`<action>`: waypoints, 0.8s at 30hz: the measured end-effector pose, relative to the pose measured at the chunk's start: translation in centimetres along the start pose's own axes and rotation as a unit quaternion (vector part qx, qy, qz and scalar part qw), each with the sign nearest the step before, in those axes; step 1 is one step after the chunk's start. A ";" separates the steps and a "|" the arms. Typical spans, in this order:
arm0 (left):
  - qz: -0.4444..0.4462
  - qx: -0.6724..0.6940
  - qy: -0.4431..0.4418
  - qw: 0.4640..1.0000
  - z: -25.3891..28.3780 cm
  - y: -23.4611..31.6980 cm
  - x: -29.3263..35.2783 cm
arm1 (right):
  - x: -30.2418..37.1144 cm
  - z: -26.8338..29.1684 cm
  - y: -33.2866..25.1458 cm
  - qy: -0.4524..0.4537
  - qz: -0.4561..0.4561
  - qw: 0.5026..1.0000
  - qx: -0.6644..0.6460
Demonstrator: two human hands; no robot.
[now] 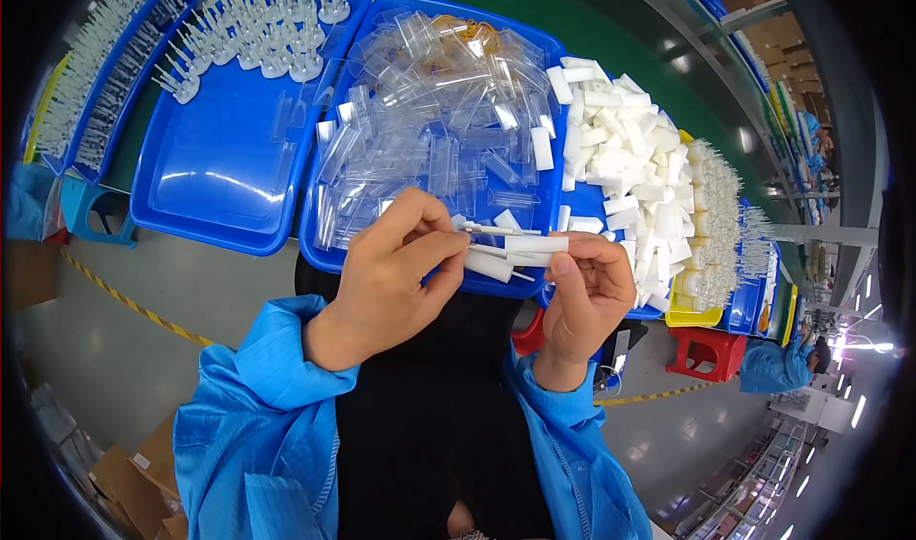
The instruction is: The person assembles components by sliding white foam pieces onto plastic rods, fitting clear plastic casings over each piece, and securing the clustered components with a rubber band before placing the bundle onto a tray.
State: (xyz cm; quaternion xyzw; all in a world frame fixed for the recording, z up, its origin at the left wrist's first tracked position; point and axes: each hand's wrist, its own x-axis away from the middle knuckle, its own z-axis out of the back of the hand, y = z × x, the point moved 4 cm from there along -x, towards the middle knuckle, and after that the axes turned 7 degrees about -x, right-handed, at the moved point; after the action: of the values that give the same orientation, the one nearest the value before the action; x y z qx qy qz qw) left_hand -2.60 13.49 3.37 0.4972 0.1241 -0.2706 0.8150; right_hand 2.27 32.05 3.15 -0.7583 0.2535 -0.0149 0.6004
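Both hands meet over the near edge of the middle blue tray (434, 271). My left hand (396, 278) is closed, thumb and fingers pinching the end of a thin white stemmed part (491, 229). Closed as well, my right hand (590, 292) grips a white foam block (536, 245) between thumb and fingers. The stem lies alongside the block; whether they touch cannot be made out. Another white block (489, 265) and a thin white rod show just below, between the hands. My fingertips hide part of what each hand holds.
Clear plastic sleeves (444, 168) heap in the middle tray. To the left, a blue tray (215, 197) bears upright white stemmed parts (262, 39). On the right lie white foam blocks (620, 139) and a yellow tray (695, 316). A red stool (704, 351) stands below.
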 end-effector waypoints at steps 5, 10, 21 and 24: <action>0.008 0.004 -0.002 1.000 0.0 -0.3 0.1 | 0.0 0.1 0.7 0.012 -0.064 0.997 -0.032; 0.014 0.017 -0.010 1.000 -0.2 -0.4 0.1 | -0.3 0.9 1.0 0.012 -0.068 0.995 -0.070; 0.049 0.037 -0.031 0.998 -0.2 0.1 -0.1 | 0.2 -0.6 0.3 -0.066 0.027 0.990 0.121; 0.077 0.069 -0.050 0.993 -0.2 0.3 -0.1 | 0.2 -0.2 0.2 -0.071 0.036 0.988 0.130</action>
State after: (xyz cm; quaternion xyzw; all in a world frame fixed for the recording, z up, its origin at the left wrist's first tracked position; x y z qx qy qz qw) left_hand -2.49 13.80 3.59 0.5464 0.0260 -0.2396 0.8021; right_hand 2.27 31.77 2.94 -0.6632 0.2334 0.0280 0.7106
